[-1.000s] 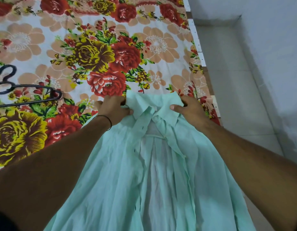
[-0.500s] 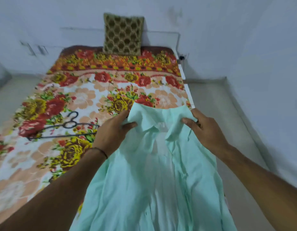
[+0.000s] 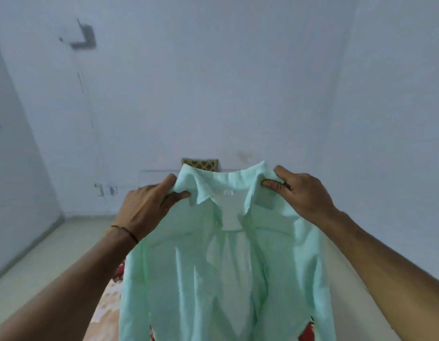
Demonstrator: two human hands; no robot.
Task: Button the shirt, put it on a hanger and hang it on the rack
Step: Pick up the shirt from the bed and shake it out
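Note:
A mint-green shirt (image 3: 196, 271) hangs in the air in front of me, its front open and its white inner lining showing. My left hand (image 3: 147, 207) pinches the left shoulder by the collar. My right hand (image 3: 299, 190) grips the right shoulder by the collar. The shirt's lower part falls out of the bottom of the frame. The hanger is out of view, and no rack is visible.
The floral bed sheet (image 3: 117, 274) peeks out beside and below the shirt. A patterned cushion (image 3: 201, 163) shows just above the collar against the pale wall. A grey wall bracket (image 3: 84, 35) sits high on the left. Bare floor (image 3: 41, 262) runs along the left.
Both hands have lifted the shirt by its shoulders off the bed to chest height. My view has tilted up from the bed to the wall, so the hanger has left the frame.

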